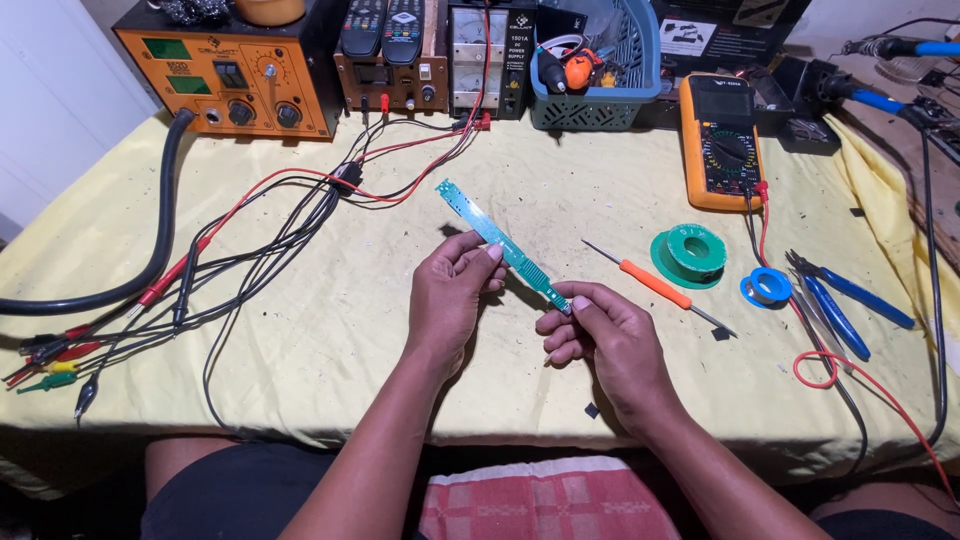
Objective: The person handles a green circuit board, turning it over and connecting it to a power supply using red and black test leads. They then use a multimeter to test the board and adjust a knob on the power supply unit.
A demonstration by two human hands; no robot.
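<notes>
While hands [450,300] [600,335] grip circuit strip [500,240], basket [640,95] holds tools.

Head view, steeply down, seemingly close.

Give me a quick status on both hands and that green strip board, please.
Left hand and right hand both gripping the green strip board, held above the yellow tablecloth. Orange screwdriver lies just right. Nothing obstructing.

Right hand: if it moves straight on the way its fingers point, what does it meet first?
The right hand points left toward the left hand, which it would probably meet first, below the green strip board both hold; depth is unclear.
</notes>
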